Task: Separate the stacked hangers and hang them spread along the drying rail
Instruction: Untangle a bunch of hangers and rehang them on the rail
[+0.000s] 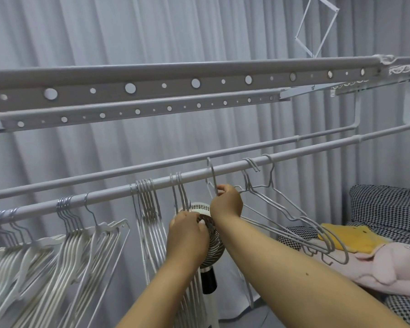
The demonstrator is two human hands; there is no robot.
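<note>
A grey drying rail (294, 151) slants up from lower left to upper right. Several grey wire hangers hang on it in bunches: a tight stack (149, 202) left of centre and a pair (180, 192) beside it. My right hand (226, 201) pinches the neck of a single grey hanger (211, 174) whose hook sits over the rail. Lower down, my left hand (187, 235) grips the shoulders of the pair of hangers. Two more hangers (270, 192) hang spread at the right.
White hangers (81, 242) crowd the rail's left end. A standing fan (211, 233) is behind my hands. A second rail (223, 152) and perforated bars (175, 84) run above. Checked bedding (388, 204) and a pink plush toy (388, 263) lie at right. Grey curtains fill the back.
</note>
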